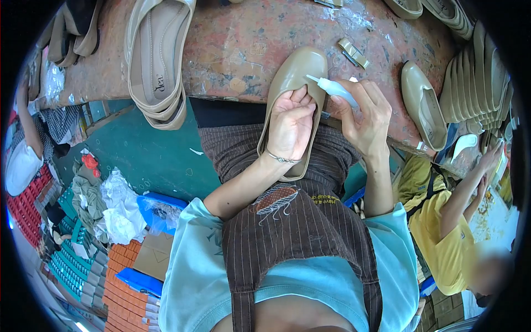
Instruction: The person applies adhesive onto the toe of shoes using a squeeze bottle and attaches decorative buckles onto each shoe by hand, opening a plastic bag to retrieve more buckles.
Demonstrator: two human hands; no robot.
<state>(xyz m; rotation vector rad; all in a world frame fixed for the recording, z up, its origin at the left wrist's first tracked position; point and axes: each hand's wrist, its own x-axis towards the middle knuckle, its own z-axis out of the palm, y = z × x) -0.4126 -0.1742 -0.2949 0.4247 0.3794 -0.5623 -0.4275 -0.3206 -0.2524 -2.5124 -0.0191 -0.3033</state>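
A beige flat shoe [297, 69] rests against the table's front edge, toe pointing away from me. My left hand [291, 124] reaches inside the shoe's opening, fingers curled and pressed to the lining behind the toe, a bracelet at the wrist. My right hand [365, 110] grips a small white glue bottle [338, 90] between thumb and fingers. The bottle's thin nozzle points left and lies over the shoe's upper, just above the left fingertips; whether it touches is unclear. A gold-beige bow [354, 53] lies on the table right of the toe.
Stacked beige shoes [156, 61] stand at the left of the worn table [232, 55]. Another shoe [423, 105] and a long row of shoes [473, 83] are at the right. A co-worker in a yellow shirt [442, 238] sits at the right. A blue bin [160, 213] is lower left.
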